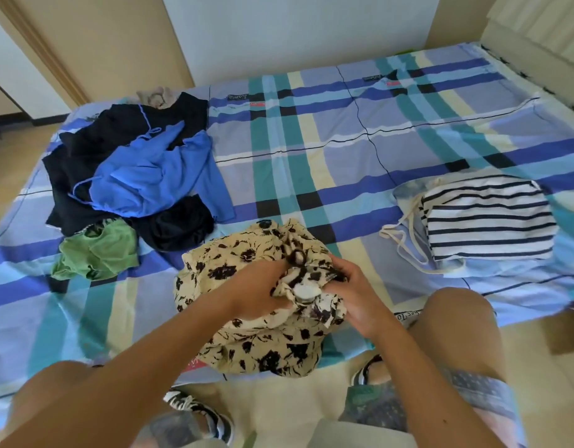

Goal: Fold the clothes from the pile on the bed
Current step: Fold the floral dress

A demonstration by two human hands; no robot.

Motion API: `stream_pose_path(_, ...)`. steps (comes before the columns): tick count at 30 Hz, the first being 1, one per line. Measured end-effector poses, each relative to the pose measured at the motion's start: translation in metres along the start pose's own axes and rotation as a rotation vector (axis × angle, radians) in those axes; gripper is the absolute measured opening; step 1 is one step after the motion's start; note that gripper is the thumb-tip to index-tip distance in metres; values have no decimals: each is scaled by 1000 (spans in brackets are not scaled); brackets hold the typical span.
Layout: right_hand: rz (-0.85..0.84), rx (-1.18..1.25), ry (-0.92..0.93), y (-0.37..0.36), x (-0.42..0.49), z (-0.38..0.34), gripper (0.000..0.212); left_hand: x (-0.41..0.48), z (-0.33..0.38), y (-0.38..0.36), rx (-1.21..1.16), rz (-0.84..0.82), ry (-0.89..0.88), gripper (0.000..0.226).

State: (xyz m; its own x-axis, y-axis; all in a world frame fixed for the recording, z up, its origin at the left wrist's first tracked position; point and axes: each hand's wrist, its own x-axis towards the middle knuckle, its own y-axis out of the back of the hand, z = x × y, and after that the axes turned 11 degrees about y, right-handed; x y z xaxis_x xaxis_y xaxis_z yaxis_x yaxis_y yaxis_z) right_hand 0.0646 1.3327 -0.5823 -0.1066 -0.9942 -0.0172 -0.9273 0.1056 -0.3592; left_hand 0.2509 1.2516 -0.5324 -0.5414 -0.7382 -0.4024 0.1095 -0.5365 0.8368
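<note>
The left grip (259, 295) and right grip (353, 299) clutch the bunched cloth (247, 344) at the bed's (311, 140) near edge, so it may slip off.

Left hand (262, 287), right hand (355, 294) together, both clutching garment (272, 350).

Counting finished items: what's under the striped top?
A pale blue garment with cream straps, showing at the striped top's left and front edges. The rest of it, and anything else beneath, is covered.
</note>
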Motion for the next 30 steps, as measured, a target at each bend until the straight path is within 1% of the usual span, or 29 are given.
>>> stream_pose_path(1,55,-35,4,3,1,0,47,-1,-6,0,-4,47,14,71)
stream_pose_path(4,237,-111,0,13,5,1,38,-11,-28,5,-120,169,33,51)
stream_pose_path(7,376,-121,-7,22,12,9,24,-33,-39,9,-223,260,-50,22)
stream_pose_path(8,415,-141,-10,24,14,11,21,-41,-41,8,-230,264,-75,24)
stream_pose_path(10,474,-167,-21,23,18,14,21,-54,-47,-1,-225,216,-100,28)
stream_pose_path(12,492,-121,-73,19,21,18,23,-61,-51,-15,-216,83,-99,22)
stream_pose_path(14,480,-78,-143,13,22,24,19,-60,-53,-27,-268,-56,-78,12)
stream_pose_path(15,464,-65,-169,10,22,27,16,-57,-53,-31,-287,-75,-64,12)
stream_pose_path(16,457,-57,-193,7,22,30,14,-52,-53,-35,-289,-44,-44,16)
stream_pose_path(17,457,-57,-208,6,21,33,13,-44,-53,-40,-281,28,-20,24)
stream_pose_path(19,462,-60,-219,3,18,33,10,-26,-50,-48,-245,182,38,47)
stream_pose_path(20,462,-54,-230,3,16,34,12,-16,-46,-51,-210,218,70,63)
stream_pose_path(21,463,-45,-240,3,14,34,17,-8,-41,-54,-162,209,95,79)
stream_pose_path(23,467,-31,-241,6,10,31,23,6,-32,-61,-42,91,145,108)
stream_pose_path(24,472,-25,-234,8,8,29,23,10,-28,-65,9,22,163,115)
stream_pose_path(25,486,-19,-218,10,7,27,22,13,-26,-68,39,-28,162,114)
stream_pose_path(26,511,-16,-203,13,6,24,19,13,-24,-70,57,-64,152,106)
stream_pose_path(27,537,-27,-192,16,5,21,18,13,-23,-71,74,-82,140,91)
stream_pose_path(29,596,-57,-183,21,6,22,23,13,-29,-71,80,-75,130,53)
stream_pose_path(30,609,-69,-178,23,7,22,24,11,-32,-68,38,-64,131,37)
